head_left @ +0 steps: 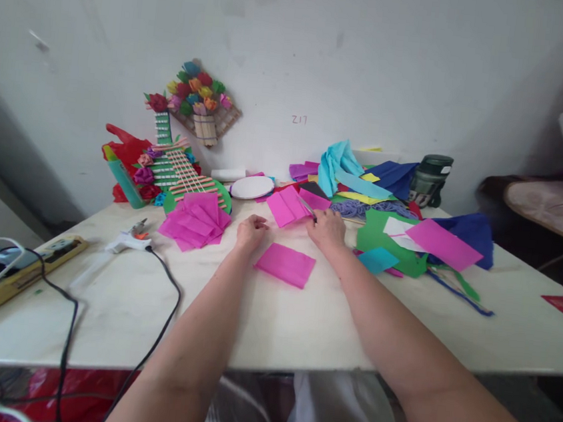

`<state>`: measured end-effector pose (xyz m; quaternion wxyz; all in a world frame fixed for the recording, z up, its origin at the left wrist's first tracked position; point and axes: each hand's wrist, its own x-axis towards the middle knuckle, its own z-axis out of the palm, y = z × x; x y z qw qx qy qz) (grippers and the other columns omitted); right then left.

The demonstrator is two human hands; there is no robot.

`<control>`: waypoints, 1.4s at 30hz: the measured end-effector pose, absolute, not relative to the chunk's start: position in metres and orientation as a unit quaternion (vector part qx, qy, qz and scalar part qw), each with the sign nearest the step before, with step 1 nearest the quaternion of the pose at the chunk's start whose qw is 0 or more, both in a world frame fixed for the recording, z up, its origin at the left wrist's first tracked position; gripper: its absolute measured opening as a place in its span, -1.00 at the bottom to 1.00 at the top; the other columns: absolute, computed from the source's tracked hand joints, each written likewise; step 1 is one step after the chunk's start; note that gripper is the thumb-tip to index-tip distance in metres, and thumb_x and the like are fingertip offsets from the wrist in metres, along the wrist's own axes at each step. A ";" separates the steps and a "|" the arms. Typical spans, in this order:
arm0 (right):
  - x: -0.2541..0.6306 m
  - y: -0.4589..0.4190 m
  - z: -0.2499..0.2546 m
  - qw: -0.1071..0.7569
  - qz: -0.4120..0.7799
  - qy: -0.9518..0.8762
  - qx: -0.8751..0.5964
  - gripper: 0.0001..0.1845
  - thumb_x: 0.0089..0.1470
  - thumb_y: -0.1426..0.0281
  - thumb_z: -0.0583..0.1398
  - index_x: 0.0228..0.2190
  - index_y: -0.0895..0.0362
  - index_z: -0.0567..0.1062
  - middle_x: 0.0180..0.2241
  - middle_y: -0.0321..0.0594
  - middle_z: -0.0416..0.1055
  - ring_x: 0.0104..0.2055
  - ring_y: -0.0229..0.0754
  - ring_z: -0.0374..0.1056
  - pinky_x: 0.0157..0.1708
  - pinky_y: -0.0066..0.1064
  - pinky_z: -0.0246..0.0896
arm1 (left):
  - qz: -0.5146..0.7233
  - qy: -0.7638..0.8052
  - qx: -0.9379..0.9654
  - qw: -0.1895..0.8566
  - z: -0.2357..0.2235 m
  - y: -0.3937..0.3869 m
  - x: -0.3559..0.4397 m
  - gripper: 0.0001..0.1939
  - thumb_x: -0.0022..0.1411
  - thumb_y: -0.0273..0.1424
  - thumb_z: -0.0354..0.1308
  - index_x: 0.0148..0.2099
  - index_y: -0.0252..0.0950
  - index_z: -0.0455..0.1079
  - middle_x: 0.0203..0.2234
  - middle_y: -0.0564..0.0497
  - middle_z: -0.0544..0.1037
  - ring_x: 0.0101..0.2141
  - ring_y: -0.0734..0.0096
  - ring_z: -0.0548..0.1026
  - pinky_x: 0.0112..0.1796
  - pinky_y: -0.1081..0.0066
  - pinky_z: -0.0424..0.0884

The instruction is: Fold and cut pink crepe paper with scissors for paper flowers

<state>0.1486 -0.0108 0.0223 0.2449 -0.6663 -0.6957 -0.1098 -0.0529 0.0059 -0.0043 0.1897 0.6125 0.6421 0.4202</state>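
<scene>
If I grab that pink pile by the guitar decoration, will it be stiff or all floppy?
The pink pile will probably flop, because its sheets look thin and wrinkly. It might slide apart too, since the layers are fanned out unevenly. I'd guess it's light, as it looks like just a small heap of thin sheets.

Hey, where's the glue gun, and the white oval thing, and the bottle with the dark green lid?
Glue gun point(130, 242): head view, on its white body.
White oval point(252, 187): head view, middle of its flat top.
Bottle point(428, 184): head view, on its side, below the lid.
</scene>
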 end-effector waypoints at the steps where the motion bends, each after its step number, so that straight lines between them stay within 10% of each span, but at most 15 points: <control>1: 0.150 -0.011 0.023 0.249 -0.107 -0.691 -0.670 -0.59 0.07 0.33 -0.01 -0.12 0.22 0.46 -0.16 0.02 0.39 -0.09 0.03 0.22 -0.12 -0.25 0.04 | 0.421 0.642 0.611 0.195 -0.005 0.006 -0.053 -0.75 0.02 -0.52 0.08 -0.19 -0.29 0.39 -0.37 0.00 0.58 -0.31 0.44 0.51 -0.27 0.47 0.37; 26: 0.156 -0.004 0.028 0.108 0.043 -0.743 -0.659 -0.59 -0.01 0.45 0.04 -0.12 0.06 0.49 -0.15 -0.13 0.47 -0.12 -0.11 0.34 -0.24 -0.41 0.17 | 0.207 0.578 0.789 -0.009 0.007 -0.008 -0.038 -0.70 0.12 -0.31 0.09 -0.09 -0.22 0.45 -0.16 -0.02 0.49 -0.10 0.28 0.34 -0.06 0.38 0.26; 42: 0.166 -0.011 0.039 0.160 -0.013 -0.702 -0.694 -0.61 -0.03 0.28 0.06 -0.20 0.16 0.51 -0.21 0.00 0.46 -0.14 -0.02 0.35 -0.28 -0.35 0.19 | 0.217 0.585 0.782 -0.018 0.003 -0.003 -0.040 -0.73 0.12 -0.30 0.09 -0.15 -0.22 0.48 -0.19 -0.03 0.49 -0.14 0.28 0.35 -0.10 0.39 0.28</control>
